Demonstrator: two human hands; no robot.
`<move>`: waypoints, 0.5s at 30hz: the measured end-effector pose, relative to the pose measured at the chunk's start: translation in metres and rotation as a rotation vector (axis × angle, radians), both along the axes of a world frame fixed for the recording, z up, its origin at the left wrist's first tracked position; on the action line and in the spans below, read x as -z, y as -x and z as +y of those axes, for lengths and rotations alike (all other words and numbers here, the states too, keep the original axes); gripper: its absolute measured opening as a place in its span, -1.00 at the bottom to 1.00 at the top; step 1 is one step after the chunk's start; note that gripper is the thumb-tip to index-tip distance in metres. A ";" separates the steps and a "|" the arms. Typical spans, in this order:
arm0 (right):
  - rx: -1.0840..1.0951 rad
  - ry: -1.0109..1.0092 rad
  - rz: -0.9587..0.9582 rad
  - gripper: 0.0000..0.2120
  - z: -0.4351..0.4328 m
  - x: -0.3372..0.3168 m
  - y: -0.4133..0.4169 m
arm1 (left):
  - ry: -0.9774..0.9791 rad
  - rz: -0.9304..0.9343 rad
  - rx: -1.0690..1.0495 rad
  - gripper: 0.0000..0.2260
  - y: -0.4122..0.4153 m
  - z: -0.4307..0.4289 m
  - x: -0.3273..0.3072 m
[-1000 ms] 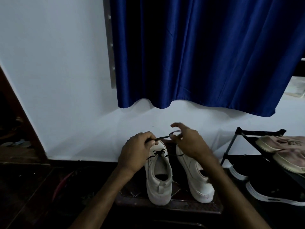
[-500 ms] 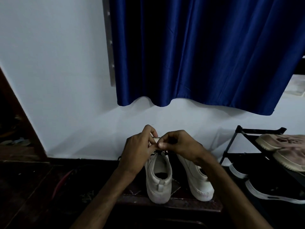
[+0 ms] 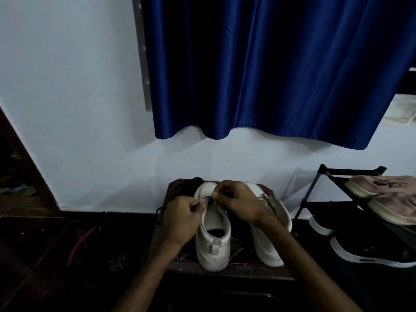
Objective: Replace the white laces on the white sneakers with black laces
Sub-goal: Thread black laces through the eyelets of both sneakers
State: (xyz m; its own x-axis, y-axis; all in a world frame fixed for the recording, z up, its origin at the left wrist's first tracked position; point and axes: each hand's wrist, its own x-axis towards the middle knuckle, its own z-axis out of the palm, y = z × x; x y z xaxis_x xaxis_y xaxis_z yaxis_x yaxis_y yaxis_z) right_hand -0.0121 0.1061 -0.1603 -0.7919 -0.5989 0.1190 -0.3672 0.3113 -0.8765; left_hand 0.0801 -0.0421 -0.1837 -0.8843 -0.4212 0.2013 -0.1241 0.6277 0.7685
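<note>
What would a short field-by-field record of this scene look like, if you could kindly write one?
Setting: dim room, blue curtain above a white wall
Work item: white sneaker, heel toward the camera, on a dark stool
Lace: black lace at its eyelets
left hand: curled, gripping the lace beside the sneaker
right hand: pinching the lace over the sneaker
Second sneaker: alongside, partly behind the right arm
Nearby: shoe rack at right, holding other shoes
</note>
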 end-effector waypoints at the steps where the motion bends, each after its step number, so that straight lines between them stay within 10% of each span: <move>1: -0.005 0.000 0.017 -0.88 0.000 0.003 0.000 | -0.090 -0.013 0.004 -0.72 0.001 -0.002 0.002; 6: -0.043 -0.123 0.189 -0.91 -0.006 0.011 -0.001 | -0.677 -0.093 0.040 -0.81 -0.004 -0.004 -0.003; 15: -0.036 -0.342 0.361 -0.85 -0.015 0.013 -0.006 | -0.814 -0.072 0.065 -0.84 -0.006 -0.005 0.000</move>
State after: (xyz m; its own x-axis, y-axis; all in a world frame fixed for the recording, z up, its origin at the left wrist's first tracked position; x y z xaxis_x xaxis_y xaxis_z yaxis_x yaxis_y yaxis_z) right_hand -0.0065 0.0910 -0.1733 -0.7145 -0.6776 0.1743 -0.6444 0.5402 -0.5413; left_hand 0.0866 -0.0472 -0.1837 -0.9110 -0.3587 -0.2036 -0.1730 -0.1158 0.9781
